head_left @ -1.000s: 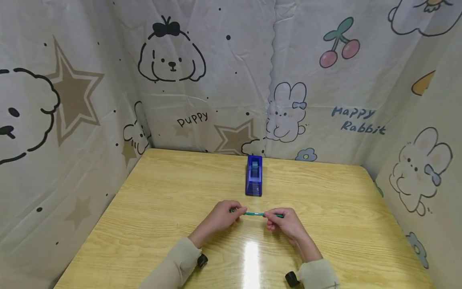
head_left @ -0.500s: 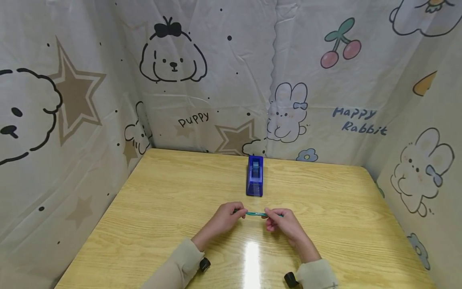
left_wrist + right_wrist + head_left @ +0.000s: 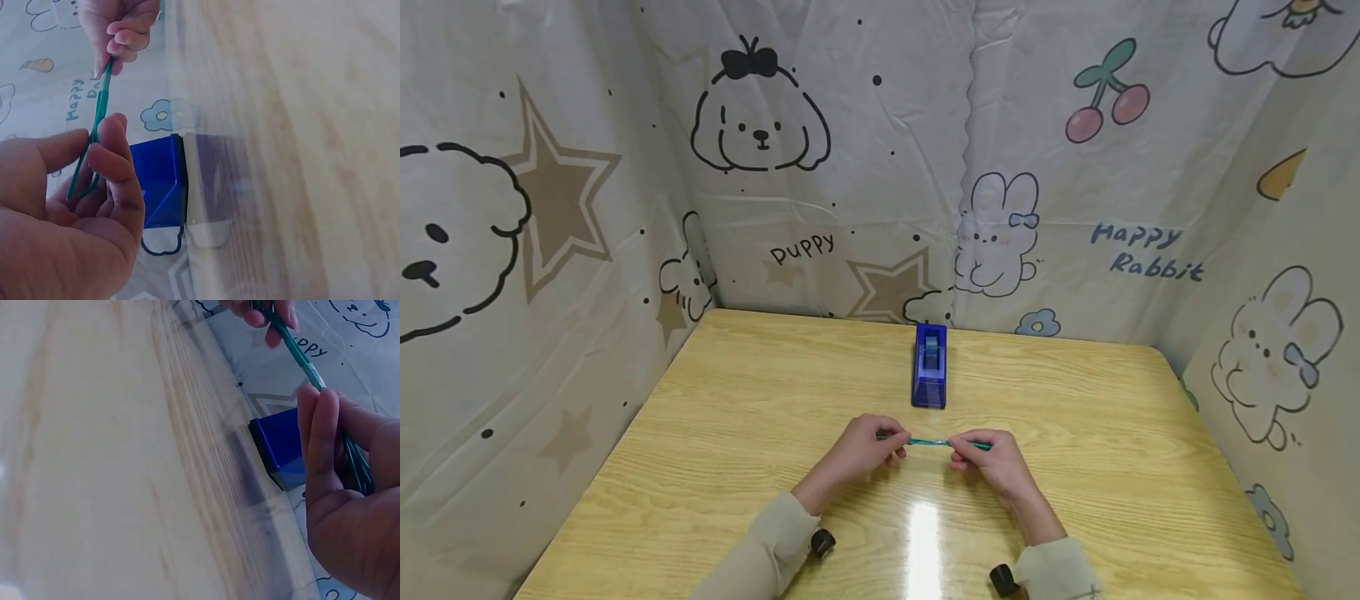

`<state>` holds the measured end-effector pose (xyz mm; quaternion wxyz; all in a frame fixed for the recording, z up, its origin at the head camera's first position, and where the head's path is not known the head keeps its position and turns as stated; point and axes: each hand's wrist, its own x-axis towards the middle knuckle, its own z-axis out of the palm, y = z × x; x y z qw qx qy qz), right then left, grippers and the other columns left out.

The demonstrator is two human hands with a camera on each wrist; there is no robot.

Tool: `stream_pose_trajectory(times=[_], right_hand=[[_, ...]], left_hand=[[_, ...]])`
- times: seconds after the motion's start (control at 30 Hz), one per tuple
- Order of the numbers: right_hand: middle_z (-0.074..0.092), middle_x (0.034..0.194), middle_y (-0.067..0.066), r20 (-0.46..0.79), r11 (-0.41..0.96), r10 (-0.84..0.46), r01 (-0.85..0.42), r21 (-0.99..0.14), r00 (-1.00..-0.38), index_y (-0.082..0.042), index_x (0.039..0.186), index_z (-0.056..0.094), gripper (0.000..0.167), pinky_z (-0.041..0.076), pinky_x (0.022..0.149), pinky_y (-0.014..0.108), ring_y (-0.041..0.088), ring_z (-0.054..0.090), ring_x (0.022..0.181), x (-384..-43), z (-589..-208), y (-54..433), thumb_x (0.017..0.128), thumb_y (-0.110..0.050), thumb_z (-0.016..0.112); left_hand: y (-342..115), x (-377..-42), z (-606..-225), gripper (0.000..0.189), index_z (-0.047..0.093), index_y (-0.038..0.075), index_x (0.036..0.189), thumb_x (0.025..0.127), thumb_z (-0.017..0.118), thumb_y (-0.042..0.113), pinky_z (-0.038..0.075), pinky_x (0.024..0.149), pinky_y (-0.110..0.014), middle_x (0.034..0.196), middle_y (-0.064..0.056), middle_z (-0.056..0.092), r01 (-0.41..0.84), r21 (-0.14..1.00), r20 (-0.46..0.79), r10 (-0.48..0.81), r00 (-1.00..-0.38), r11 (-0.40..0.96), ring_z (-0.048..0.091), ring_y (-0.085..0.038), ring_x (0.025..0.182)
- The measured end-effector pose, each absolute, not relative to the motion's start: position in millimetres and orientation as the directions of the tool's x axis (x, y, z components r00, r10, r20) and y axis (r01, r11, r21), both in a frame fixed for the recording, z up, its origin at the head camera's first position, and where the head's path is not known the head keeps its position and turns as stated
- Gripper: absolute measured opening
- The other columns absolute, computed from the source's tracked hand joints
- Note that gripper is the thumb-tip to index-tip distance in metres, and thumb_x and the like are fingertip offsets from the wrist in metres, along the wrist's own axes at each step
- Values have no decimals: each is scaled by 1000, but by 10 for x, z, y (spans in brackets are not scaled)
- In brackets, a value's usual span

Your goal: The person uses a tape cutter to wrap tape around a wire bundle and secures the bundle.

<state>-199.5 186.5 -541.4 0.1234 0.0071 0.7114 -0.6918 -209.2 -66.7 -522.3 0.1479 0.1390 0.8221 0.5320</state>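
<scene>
A narrow bundle of thin green strands stretches between both hands, just in front of the blue tape dispenser. My left hand pinches one end between thumb and fingers; in the left wrist view, two loose green ends spread apart below the thumb. The other end is pinched by my right hand, and in the right wrist view several strands run on behind those fingers. Beside the right fingertips, a shiny pale patch wraps the strands. The bundle's parts inside the fingers are hidden.
The wooden table has a bright light reflection at its front middle. A printed curtain stands around its back and sides. Black wrist cameras sit by both sleeves.
My hands draw slightly together and then slightly apart, with the left hand lifting a little. Both keep their pinch on the green strands. The tape dispenser stays where it was.
</scene>
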Motion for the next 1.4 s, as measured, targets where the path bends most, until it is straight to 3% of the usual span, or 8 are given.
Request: stream_pose_trajectory(times=[0.2,0.37,0.5,0.63,0.8,1.07,1.23,1.4], right_hand=[[76,84,6,-159,-9,-171,163,-987,-972,19,112,69,26,62,76,29,13,76,74,-2002,-5412,1873,96,-1,71],[78,94,14,-184,-41,-200,196,-980,-962,19,118,66,33,62,79,29,14,77,79,-2004,-5399,1872,97,-5,72],[76,84,7,-223,-13,-196,230,-973,-955,16,116,68,34,62,76,28,13,76,75,-2013,-5393,1881,101,-15,69],[71,73,0,-252,39,-234,250,-967,-939,15,110,69,36,61,67,25,11,72,67,-2017,-5412,1872,103,-21,67],[69,72,-1,-256,43,-257,254,-966,-932,19,112,66,37,60,64,23,9,70,64,-2014,-5415,1855,102,-16,68],[72,74,0,-251,12,-234,256,-967,-939,15,111,70,27,62,71,26,12,74,69,-2026,-5413,1868,101,-9,68],[74,75,1,-234,-19,-236,245,-969,-943,15,110,71,25,62,74,27,12,75,72,-2026,-5407,1881,101,-7,67],[75,80,4,-239,-35,-215,252,-967,-947,15,111,71,23,62,77,27,13,76,74,-2025,-5398,1880,99,-4,68]], left_hand=[[-649,-2137,-5259,37,75,3,97,108,57,35,43,53,-25,70,-10,63,49,918,-140,436,-889,395,55,-15,57],[-632,-2141,-5268,29,72,8,91,108,56,26,36,52,-22,66,0,51,130,889,-88,444,-892,438,44,-10,55],[-630,-2134,-5236,27,71,12,87,108,57,23,34,56,-22,68,4,46,175,864,-48,423,-905,473,40,-10,59],[-622,-2123,-5234,26,71,13,88,108,57,23,34,57,-23,68,5,46,187,851,-35,408,-912,491,40,-10,61],[-604,-2109,-5246,25,70,10,89,108,57,21,35,58,-23,69,4,47,195,848,-22,400,-916,494,41,-11,62],[-614,-2114,-5263,29,74,9,94,108,58,27,41,55,-22,71,-4,61,180,855,-38,406,-913,486,49,-10,59],[-646,-2131,-5243,38,74,4,97,108,56,35,50,56,-27,79,-13,72,97,898,-89,394,-915,429,64,-19,61],[-659,-2153,-5247,45,74,1,96,109,53,39,46,54,-26,74,-12,71,32,923,-124,375,-919,384,63,-20,58]])
